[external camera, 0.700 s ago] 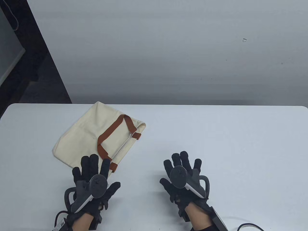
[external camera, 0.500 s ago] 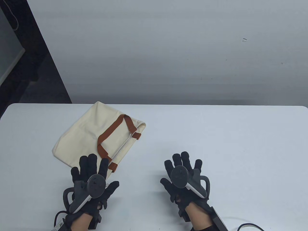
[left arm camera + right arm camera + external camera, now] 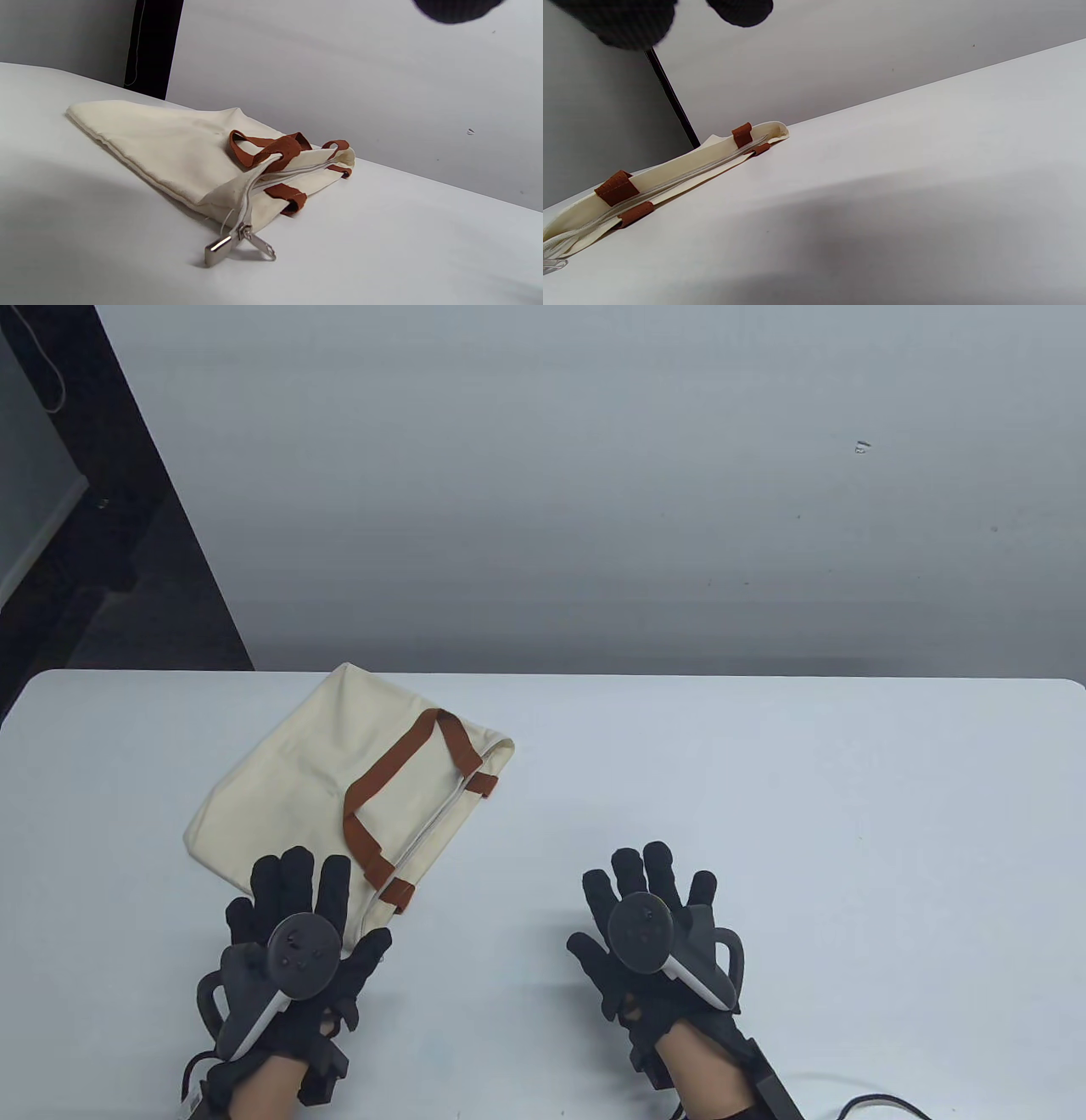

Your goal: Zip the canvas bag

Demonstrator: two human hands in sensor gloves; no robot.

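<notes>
A cream canvas bag [image 3: 331, 772] with brown handles [image 3: 386, 768] lies flat on the white table [image 3: 764, 814], left of centre. Its zipper opening [image 3: 437, 819] faces right. In the left wrist view the bag [image 3: 178, 152] shows its metal zipper pull [image 3: 231, 245] at the near end, lying on the table with the zipper open behind it. My left hand [image 3: 293, 899] is spread open over the bag's near corner, holding nothing. My right hand [image 3: 649, 891] is spread open above bare table, well right of the bag. The right wrist view shows the bag's open edge [image 3: 670, 178].
A grey wall [image 3: 594, 475] stands behind the table's far edge. A dark panel [image 3: 110, 517] stands at the far left. A black cable [image 3: 874, 1103] runs off by my right wrist.
My left hand has moved left and slightly toward me, now over the bag's near corner. My right hand has barely moved.
</notes>
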